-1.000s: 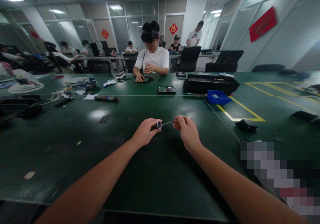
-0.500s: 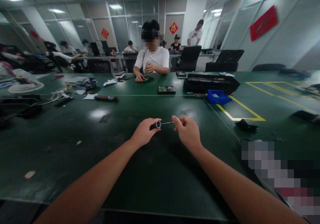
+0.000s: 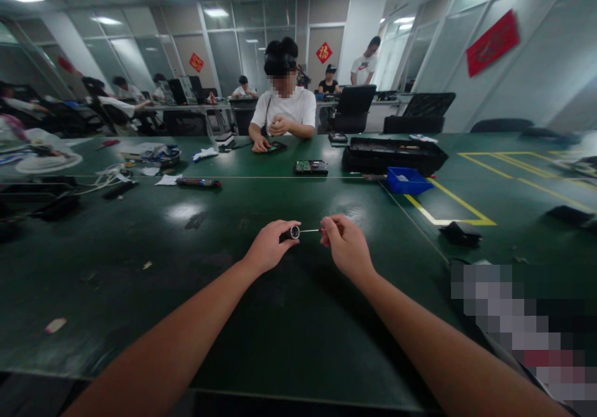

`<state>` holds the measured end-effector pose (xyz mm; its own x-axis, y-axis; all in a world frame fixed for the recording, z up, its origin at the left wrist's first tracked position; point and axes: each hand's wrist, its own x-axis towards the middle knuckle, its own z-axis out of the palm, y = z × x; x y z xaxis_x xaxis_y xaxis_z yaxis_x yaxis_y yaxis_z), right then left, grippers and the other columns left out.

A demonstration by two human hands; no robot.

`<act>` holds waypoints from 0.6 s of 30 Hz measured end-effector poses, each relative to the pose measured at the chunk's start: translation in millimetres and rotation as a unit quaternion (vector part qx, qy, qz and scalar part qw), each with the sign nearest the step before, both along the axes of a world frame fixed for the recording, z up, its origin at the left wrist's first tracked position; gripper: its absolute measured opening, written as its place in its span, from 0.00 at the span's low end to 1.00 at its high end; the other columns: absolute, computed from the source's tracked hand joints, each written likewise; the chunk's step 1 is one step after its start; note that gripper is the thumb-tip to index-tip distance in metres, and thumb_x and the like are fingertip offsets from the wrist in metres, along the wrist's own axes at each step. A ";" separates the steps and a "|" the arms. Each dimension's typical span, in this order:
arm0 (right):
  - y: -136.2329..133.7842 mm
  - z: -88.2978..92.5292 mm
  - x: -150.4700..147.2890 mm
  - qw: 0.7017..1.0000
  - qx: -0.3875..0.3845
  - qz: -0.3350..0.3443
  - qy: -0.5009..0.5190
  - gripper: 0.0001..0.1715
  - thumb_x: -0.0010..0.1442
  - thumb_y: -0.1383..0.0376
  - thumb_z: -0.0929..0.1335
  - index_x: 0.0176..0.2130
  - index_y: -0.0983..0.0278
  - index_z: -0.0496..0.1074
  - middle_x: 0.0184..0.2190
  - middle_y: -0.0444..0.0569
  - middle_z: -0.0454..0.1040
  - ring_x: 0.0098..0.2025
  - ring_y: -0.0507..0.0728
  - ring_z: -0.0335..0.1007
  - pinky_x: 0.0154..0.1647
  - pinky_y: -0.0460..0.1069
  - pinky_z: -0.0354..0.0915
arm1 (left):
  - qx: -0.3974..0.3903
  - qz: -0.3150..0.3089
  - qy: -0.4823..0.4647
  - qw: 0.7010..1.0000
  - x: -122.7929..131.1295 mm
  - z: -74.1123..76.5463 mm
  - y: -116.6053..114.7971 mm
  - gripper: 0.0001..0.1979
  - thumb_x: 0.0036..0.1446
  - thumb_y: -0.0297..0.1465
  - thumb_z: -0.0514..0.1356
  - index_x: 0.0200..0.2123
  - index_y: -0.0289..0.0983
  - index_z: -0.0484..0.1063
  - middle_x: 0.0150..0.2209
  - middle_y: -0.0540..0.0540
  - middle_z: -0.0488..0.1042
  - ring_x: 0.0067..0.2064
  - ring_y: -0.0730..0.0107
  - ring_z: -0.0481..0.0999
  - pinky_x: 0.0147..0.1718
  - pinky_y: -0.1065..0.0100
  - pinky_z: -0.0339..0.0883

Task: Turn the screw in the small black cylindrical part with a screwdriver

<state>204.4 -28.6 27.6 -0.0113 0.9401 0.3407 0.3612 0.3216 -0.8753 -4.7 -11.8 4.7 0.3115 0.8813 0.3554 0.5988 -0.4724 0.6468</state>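
Just above the green table (image 3: 261, 355), my left hand (image 3: 268, 246) is closed around a small dark cylinder (image 3: 294, 232) with a pale ring at its end. My right hand (image 3: 347, 243) is closed on the red handle of a thin screwdriver (image 3: 310, 230). The metal shaft points left, and its tip reaches the side of the cylinder. My fingers hide most of the handle. Whether the tip sits in a screw is too small to tell.
Ahead lie a circuit-board device (image 3: 311, 167), a black tray (image 3: 396, 155) and a blue bin (image 3: 408, 181). A dark cylindrical tool (image 3: 199, 183) is at the left, a black pouch (image 3: 460, 235) at the right. A person (image 3: 283, 109) works across the table.
My right fingers and thumb have shifted on the screwdriver handle, and the shaft lies slightly more level. My left hand and the cylinder stay almost where they were.
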 end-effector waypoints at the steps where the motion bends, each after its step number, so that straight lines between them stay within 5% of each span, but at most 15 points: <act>1: 0.7 -1.4 -0.1 1.000 0.003 0.002 0.011 0.14 0.67 0.52 0.64 0.40 0.59 0.71 0.27 0.45 0.75 0.30 0.57 0.73 0.34 0.52 0.65 | 0.000 0.001 -0.002 1.000 0.1 0.3 -0.3 0.20 0.60 0.29 0.64 0.56 0.43 0.73 0.51 0.46 0.76 0.54 0.60 0.73 0.56 0.57 0.65; 4: 1.4 -4.0 0.2 0.999 0.006 0.020 0.035 0.11 0.66 0.56 0.65 0.46 0.58 0.69 0.33 0.46 0.76 0.36 0.58 0.75 0.38 0.52 0.67 | 0.002 0.002 -0.009 1.000 0.2 2.1 -1.5 0.20 0.60 0.29 0.64 0.56 0.43 0.73 0.51 0.46 0.76 0.54 0.61 0.73 0.56 0.58 0.65; 9: -1.4 -1.3 -0.4 1.000 0.004 0.010 0.009 0.16 0.69 0.53 0.61 0.38 0.59 0.71 0.26 0.44 0.71 0.30 0.56 0.70 0.34 0.51 0.64 | 0.000 -0.007 0.004 1.000 0.5 3.0 -1.7 0.19 0.60 0.28 0.64 0.55 0.42 0.74 0.50 0.45 0.76 0.53 0.60 0.73 0.56 0.57 0.65; 18: 10.3 -14.9 -4.0 0.965 -0.066 0.015 0.255 0.17 0.60 0.50 0.70 0.39 0.61 0.73 0.33 0.47 0.76 0.35 0.56 0.73 0.43 0.54 0.71 | 0.010 0.001 -0.017 1.000 2.0 1.0 -0.6 0.20 0.60 0.28 0.64 0.56 0.42 0.72 0.51 0.45 0.76 0.54 0.61 0.74 0.57 0.57 0.65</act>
<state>200.4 -18.3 12.7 0.0978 0.9774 0.1874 -0.1345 0.1996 -0.9706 -2.6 -12.4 5.7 0.2968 0.8749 0.3828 0.5783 -0.4836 0.6570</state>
